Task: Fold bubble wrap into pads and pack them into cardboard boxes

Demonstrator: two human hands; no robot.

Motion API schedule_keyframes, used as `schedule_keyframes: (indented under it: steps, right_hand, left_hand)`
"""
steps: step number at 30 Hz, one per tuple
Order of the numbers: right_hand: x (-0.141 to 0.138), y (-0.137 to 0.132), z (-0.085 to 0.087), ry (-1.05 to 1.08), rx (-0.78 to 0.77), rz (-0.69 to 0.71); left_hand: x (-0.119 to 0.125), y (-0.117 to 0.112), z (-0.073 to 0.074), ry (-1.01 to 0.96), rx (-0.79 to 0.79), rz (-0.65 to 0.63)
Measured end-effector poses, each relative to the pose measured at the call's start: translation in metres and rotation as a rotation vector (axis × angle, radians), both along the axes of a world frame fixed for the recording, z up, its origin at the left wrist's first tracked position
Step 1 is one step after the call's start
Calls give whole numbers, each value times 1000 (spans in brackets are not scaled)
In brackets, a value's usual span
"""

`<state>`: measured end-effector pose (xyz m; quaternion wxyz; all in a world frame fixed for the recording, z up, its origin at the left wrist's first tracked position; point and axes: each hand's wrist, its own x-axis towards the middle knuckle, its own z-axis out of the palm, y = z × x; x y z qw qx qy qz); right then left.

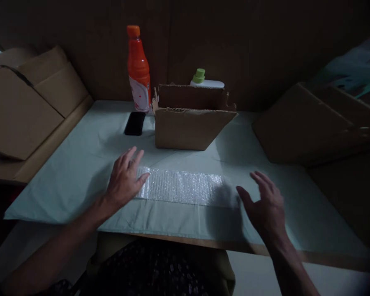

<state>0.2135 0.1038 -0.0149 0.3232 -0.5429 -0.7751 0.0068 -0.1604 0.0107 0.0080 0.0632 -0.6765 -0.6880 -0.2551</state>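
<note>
A flat strip of bubble wrap (180, 187) lies lengthwise on the pale cloth (185, 220), between my two hands. My left hand (126, 176) is over the strip's left end, fingers spread and holding nothing; whether it touches the wrap I cannot tell. Just off the right end is my right hand (263, 203), open too, with thumb and fingers apart. Behind the wrap stands a small open-topped cardboard box (188, 129) with ragged upper edges. Its inside is mostly hidden.
Left of the box lies a black phone (135, 123), with an upright orange bottle (138, 70) behind it. A white bottle with a green cap (199, 76) is partly hidden behind the box. Larger cardboard boxes stand at left (21, 111) and right (305, 127).
</note>
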Motion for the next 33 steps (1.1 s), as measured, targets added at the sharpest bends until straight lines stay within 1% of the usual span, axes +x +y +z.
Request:
schedule_keyframes:
  steps: [1, 2, 4, 5, 6, 7, 8, 9, 10, 12, 14, 16, 18, 20, 22, 24, 26, 28, 30, 32, 33]
  right_hand:
    - [-17, -5, 3, -39, 18, 94]
    - [-38, -10, 5, -76, 19, 203]
    - [-84, -20, 6, -200, -72, 441]
    - [-103, -23, 4, -259, -117, 542]
    - [-117, -25, 1, -311, -160, 620]
    - [-125, -26, -3, -353, -188, 676]
    - [-126, -26, -7, -382, -200, 705]
    - [-120, -26, -13, -401, -199, 711]
    - [-110, -24, -18, -411, -185, 696]
    - [-79, -20, -27, -416, -147, 615]
    - [-47, -16, -32, -415, -122, 517]
    - [-23, -13, -29, -400, -118, 427]
    - [-10, -11, -23, -361, -117, 326]
    - [-4, -5, -17, -314, -115, 211]
    - [-4, 3, -13, -276, -118, 119]
    - [-7, 13, -15, -254, -142, 70]
    - [-14, 22, -18, -235, -183, 57]
    - [-21, 26, -18, -180, -218, 93]
    - [-26, 20, -11, -71, -252, 128]
    - [-25, 3, 2, 58, -316, 141]
    - [-23, -9, 10, 121, -358, 147]
  left_hand:
    - [14, -5, -1, 54, 39, -97]
    - [27, -9, -3, 98, 44, -199]
    - [48, -16, -9, 162, -38, -357]
    - [53, -19, -15, 185, -106, -391]
    - [53, -21, -20, 205, -179, -395]
    - [49, -23, -26, 222, -242, -376]
    - [42, -26, -31, 236, -291, -345]
    - [31, -29, -35, 246, -326, -314]
    - [19, -32, -37, 253, -348, -290]
    - [-2, -41, -41, 258, -365, -264]
    - [-15, -48, -43, 255, -360, -254]
    - [-20, -53, -44, 243, -345, -254]
    - [-22, -54, -43, 219, -311, -238]
    - [-24, -51, -39, 187, -250, -170]
    - [-28, -47, -32, 162, -190, -29]
    - [-29, -41, -27, 162, -189, 117]
    - [-27, -35, -25, 165, -227, 214]
    - [-21, -30, -27, 136, -240, 231]
    - [-18, -25, -29, 77, -199, 199]
    - [-19, -22, -26, 7, -167, 167]
    - [-22, -20, -22, -31, -166, 166]
